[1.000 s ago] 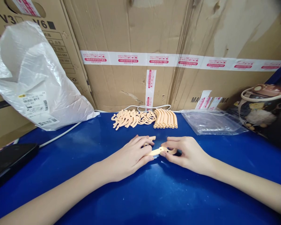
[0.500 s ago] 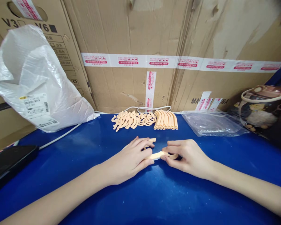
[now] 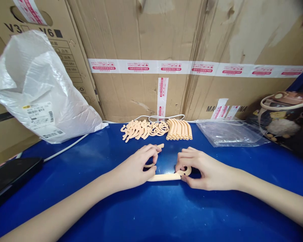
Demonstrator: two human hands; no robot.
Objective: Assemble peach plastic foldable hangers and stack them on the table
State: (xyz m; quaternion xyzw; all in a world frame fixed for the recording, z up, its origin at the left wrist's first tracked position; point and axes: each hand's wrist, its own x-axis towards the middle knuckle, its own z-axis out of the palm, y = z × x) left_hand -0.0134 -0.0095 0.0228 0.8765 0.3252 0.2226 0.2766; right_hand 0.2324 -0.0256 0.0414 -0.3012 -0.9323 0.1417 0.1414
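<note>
Low over the blue table [image 3: 156, 215], both my hands hold a partly joined beige plastic clothes hanger [image 3: 165, 177]. My left hand [image 3: 135, 166] is closed round the left end of its straight arm. A second beige piece [image 3: 161, 146] sticks out beyond those fingers, and its middle is hidden by the hand. At the other end, my right hand [image 3: 204, 169] pinches the joint beside the rounded hook [image 3: 188, 170]. Behind the hands lie small beige curved parts [image 3: 135, 129], ring-shaped hooks [image 3: 159, 128] and a neat stack of curved hanger arms [image 3: 179, 129].
A white plastic bag [image 3: 45, 97] with labels stands at the left, near a black phone-like device [image 3: 15, 178] and a pale cable [image 3: 65, 148]. Cardboard [image 3: 141, 37] walls the back. To the right are a clear plastic bag [image 3: 229, 132] and a strapped brownish container [image 3: 285, 101].
My left hand has drawn back leftward along the hanger arm, so more of it shows. The hanger now lies slightly nearer to me, and my right fingers have shifted at the hook joint.
</note>
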